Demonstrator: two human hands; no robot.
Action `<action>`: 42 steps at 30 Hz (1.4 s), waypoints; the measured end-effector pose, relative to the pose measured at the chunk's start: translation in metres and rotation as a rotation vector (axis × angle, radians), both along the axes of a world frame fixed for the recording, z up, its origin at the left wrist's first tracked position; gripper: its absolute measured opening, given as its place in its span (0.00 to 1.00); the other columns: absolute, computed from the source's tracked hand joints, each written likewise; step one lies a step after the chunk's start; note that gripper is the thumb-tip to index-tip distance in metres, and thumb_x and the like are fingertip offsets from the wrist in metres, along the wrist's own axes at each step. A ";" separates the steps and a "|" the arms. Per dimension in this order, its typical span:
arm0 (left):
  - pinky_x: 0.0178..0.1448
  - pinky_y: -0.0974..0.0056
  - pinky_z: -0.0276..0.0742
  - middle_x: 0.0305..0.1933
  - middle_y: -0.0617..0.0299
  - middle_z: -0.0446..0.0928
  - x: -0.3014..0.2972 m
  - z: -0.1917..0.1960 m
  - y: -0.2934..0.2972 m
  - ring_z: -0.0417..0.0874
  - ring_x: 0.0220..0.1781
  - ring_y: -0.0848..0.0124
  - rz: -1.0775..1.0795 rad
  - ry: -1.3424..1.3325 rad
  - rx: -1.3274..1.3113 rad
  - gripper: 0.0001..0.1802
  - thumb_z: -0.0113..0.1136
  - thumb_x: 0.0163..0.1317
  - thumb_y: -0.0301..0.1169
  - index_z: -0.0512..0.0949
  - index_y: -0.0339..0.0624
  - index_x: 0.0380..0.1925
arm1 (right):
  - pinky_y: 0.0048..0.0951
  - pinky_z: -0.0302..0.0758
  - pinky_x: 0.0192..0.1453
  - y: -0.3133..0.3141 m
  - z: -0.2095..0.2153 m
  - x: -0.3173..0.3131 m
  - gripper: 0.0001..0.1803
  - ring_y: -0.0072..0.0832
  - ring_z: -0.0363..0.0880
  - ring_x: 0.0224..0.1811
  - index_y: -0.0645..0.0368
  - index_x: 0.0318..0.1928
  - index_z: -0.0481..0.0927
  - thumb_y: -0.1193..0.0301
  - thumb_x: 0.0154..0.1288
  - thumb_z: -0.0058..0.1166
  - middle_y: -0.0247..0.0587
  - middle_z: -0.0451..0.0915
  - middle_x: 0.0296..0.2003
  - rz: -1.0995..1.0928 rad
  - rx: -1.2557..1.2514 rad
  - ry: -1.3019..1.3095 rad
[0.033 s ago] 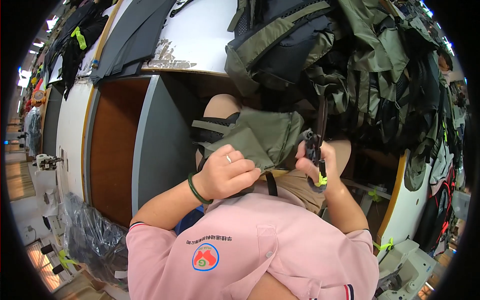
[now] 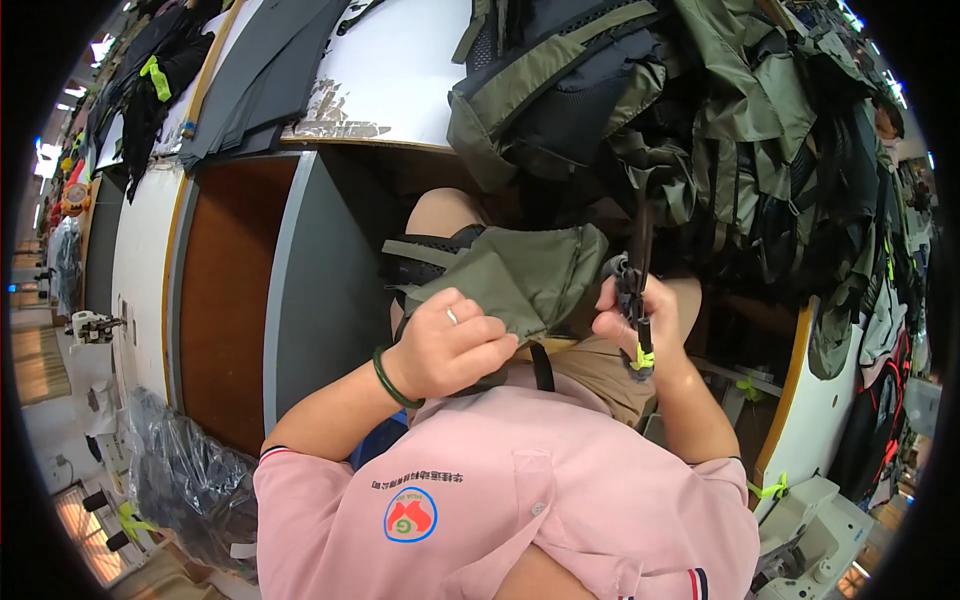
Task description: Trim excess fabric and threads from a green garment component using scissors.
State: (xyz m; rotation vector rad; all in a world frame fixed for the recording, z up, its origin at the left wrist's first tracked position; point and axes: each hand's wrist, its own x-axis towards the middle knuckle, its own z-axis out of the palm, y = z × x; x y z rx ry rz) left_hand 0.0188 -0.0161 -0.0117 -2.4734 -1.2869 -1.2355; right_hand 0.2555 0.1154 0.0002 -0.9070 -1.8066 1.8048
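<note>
On my lap lies an olive-green fabric bag piece (image 2: 515, 268) with black mesh and webbing at its left end. My left hand (image 2: 455, 345) is closed, its fingertips pinching the near edge of that piece. To the right, my right hand (image 2: 650, 310) is wrapped round what look like scissors (image 2: 628, 290), with dark cloth-wrapped handles and a yellow-green tie near the lower end. Their long dark blades point away from me, right of the bag piece and apart from it. My fingers hide part of the handles.
Olive and black backpacks (image 2: 560, 90) are heaped on the white worktable (image 2: 400, 75) ahead and hang down at the right. Grey cut panels (image 2: 265, 75) lie at the far left. Below stand a grey divider (image 2: 325, 290) and brown board. Sewing machine (image 2: 815, 540) at lower right.
My right hand and the scissors have shifted very slightly and show sharper now. My left hand and the bag piece stay almost in place.
</note>
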 end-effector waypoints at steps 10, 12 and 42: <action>0.34 0.66 0.72 0.31 0.62 0.77 -0.004 0.014 -0.001 0.76 0.28 0.69 0.057 -0.291 -0.259 0.09 0.67 0.48 0.22 0.81 0.39 0.31 | 0.36 0.64 0.43 0.029 0.017 0.018 0.26 0.35 0.69 0.21 0.56 0.25 0.73 0.57 0.36 0.79 0.32 0.69 0.17 0.166 1.083 -0.311; 0.36 0.67 0.75 0.32 0.63 0.78 -0.004 0.016 0.000 0.78 0.29 0.70 0.090 -0.496 -0.480 0.08 0.68 0.51 0.21 0.81 0.38 0.32 | 0.37 0.64 0.44 0.031 0.017 0.020 0.26 0.35 0.70 0.22 0.56 0.25 0.73 0.56 0.36 0.78 0.33 0.70 0.17 0.155 1.094 -0.321; 0.52 0.71 0.82 0.45 0.58 0.83 -0.017 0.006 0.009 0.84 0.43 0.74 -0.155 -1.609 -1.501 0.16 0.64 0.60 0.19 0.80 0.32 0.49 | 0.39 0.69 0.49 0.055 0.048 -0.007 0.19 0.34 0.76 0.30 0.56 0.29 0.74 0.66 0.39 0.72 0.35 0.74 0.23 0.429 1.270 -0.404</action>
